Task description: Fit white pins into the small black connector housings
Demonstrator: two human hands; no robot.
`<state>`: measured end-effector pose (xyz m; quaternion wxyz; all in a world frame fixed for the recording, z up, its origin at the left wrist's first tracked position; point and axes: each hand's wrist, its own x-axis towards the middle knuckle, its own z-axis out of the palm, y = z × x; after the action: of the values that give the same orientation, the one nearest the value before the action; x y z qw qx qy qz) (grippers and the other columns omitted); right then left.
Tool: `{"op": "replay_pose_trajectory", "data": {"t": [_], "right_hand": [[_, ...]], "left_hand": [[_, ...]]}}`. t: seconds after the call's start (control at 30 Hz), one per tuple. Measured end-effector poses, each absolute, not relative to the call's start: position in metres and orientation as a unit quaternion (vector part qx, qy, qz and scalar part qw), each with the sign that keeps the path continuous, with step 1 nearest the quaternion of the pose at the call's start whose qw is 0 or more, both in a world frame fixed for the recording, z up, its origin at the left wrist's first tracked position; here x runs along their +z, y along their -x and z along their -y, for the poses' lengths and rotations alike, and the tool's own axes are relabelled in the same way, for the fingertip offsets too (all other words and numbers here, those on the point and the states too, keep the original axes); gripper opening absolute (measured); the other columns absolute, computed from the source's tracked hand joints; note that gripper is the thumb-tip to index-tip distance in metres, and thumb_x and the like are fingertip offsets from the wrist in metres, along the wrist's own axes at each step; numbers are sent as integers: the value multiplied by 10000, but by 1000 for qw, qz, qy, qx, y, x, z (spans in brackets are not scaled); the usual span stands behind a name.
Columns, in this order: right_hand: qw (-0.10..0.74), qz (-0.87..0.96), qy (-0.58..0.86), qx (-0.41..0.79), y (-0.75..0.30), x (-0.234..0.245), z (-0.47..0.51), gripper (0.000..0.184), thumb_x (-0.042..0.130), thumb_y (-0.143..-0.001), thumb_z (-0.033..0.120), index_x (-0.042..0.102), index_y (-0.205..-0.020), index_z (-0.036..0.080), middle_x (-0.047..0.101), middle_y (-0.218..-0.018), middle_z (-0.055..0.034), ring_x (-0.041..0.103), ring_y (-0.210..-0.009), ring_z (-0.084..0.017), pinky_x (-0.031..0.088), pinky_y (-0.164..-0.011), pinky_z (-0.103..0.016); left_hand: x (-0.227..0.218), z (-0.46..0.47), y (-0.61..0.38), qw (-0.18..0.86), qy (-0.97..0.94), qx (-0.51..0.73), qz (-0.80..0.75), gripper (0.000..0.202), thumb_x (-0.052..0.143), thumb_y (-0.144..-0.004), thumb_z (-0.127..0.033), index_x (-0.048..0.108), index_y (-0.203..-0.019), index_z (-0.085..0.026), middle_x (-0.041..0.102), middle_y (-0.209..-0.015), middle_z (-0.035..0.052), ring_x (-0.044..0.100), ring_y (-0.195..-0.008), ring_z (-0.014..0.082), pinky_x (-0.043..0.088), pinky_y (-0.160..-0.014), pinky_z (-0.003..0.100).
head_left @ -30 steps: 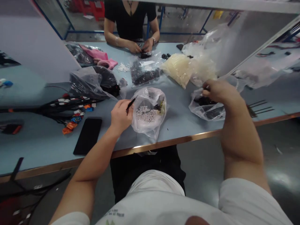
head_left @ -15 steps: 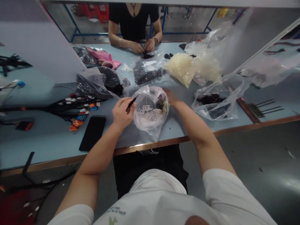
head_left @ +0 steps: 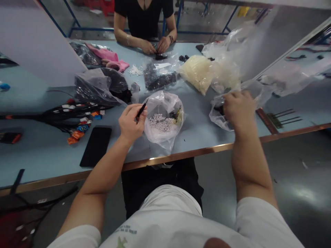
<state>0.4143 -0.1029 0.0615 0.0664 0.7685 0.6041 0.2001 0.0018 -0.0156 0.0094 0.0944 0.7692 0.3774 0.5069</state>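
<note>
My left hand (head_left: 131, 120) is closed on a thin black stick-like part (head_left: 141, 111), held at the left rim of an open clear bag (head_left: 165, 132) that holds small white pieces (head_left: 160, 121). My right hand (head_left: 239, 106) reaches into a second clear bag (head_left: 219, 119) of black parts at the right; its fingers curl inside the bag mouth, and what they grip is hidden.
A black phone (head_left: 96, 146) lies left of my arm, beside a bundle of wires with coloured connectors (head_left: 77, 125). Bags of black parts (head_left: 159, 77) and pale parts (head_left: 199, 72) sit further back. Across the table (head_left: 51, 158) another person's hands (head_left: 155, 46) work.
My right hand went from the right bag to the white-piece bag, then back into the right bag. My left hand stayed put with the black part.
</note>
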Motion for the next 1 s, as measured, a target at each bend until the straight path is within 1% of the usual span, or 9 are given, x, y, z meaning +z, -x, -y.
{"op": "replay_pose_trajectory", "data": {"t": [0.13,0.2,0.27,0.4,0.53,0.73,0.8,0.9,1.0], "right_hand": [[-11,-770,-637,-46,-360,25,58,508,550,-973,151,692,-1460,182,688,-1515,-174,650,-1356,-301,486,-1112,-405],[-14,-807,-580,-109,-337,3,36,672,730,-888,252,616,-1551,256,565,-1666,-133,568,-1476,-340,463,-1176,-459],[-16,-839,-529,-131,-321,-16,19,696,810,-847,345,644,-1520,285,566,-1667,-119,554,-1483,-371,441,-1200,-507],[-30,-854,-507,-113,-312,-35,9,473,698,-955,381,723,-1396,211,671,-1529,-164,576,-1428,-365,438,-1182,-504],[-2,-796,-601,-75,-315,-31,23,466,530,-1059,426,660,-1423,166,649,-1492,-210,674,-1243,-350,533,-988,-441],[92,-735,-670,-43,-312,-1,54,420,446,-1081,332,654,-1385,131,676,-1380,-233,714,-1068,-338,494,-779,-377],[75,-728,-680,-32,-321,15,61,379,487,-1068,323,680,-1342,145,697,-1323,-216,708,-1041,-321,481,-777,-367],[-27,-677,-734,56,-357,48,71,347,487,-1091,373,702,-1281,178,697,-1299,-194,665,-1112,-313,461,-833,-371],[-44,-545,-825,144,-403,79,86,409,456,-1125,399,674,-1353,139,653,-1385,-262,623,-1162,-312,416,-848,-408]], "left_hand": [[7,12,3,77,-751,526,-391,394,557,-1076,-536,784,-1087,-214,790,-1060,73,737,-994,209,585,-880,333],[6,7,7,75,-741,531,-403,409,557,-1073,-550,784,-1088,-211,786,-1069,75,737,-1001,210,584,-897,339],[5,3,11,77,-731,535,-417,412,555,-1073,-551,786,-1091,-210,784,-1072,73,737,-999,208,581,-899,339],[4,-1,12,83,-733,528,-421,402,564,-1071,-536,790,-1096,-204,790,-1070,71,741,-993,204,576,-866,324],[4,1,11,83,-745,514,-418,397,555,-1075,-531,787,-1109,-211,794,-1069,68,743,-1003,204,576,-871,323],[5,3,9,81,-747,513,-416,421,544,-1073,-560,783,-1096,-214,799,-1058,76,749,-981,208,580,-844,328],[6,3,9,84,-751,504,-418,436,534,-1072,-570,781,-1095,-211,798,-1060,80,750,-992,213,587,-850,332],[6,4,9,85,-752,504,-417,413,544,-1066,-544,785,-1099,-210,795,-1072,83,751,-1005,219,598,-875,340],[8,4,8,82,-747,524,-401,341,579,-1055,-501,792,-1099,-239,792,-1073,73,753,-997,219,599,-877,342]]}}
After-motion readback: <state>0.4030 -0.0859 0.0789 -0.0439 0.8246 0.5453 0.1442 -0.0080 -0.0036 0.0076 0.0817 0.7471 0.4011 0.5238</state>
